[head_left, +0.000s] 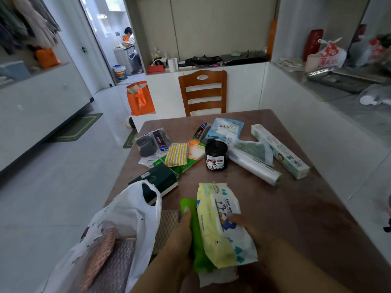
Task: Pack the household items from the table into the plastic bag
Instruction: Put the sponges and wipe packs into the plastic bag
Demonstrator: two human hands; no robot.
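Observation:
Both hands hold a yellow and white pack of baby wipes [222,225] with a green packet [195,235] pressed against its left side, just above the table's near edge. My left hand [179,235] grips the green side. My right hand [247,227] grips the right side. The white plastic bag [131,210] stands open at the lower left, with a reddish patterned item [99,250] inside. On the brown table [296,208] lie a dark green tissue pack [156,178], a striped sponge [176,154], a black bin-bag roll [216,155], a clear bag roll [254,168] and a long wrap box [279,151].
A pack of dark round pads [151,142] and a blue pouch [226,130] lie at the table's far side. A wooden chair [203,92] stands behind the table, with an orange bag [140,98] on the floor to its left. A person sits in the far room.

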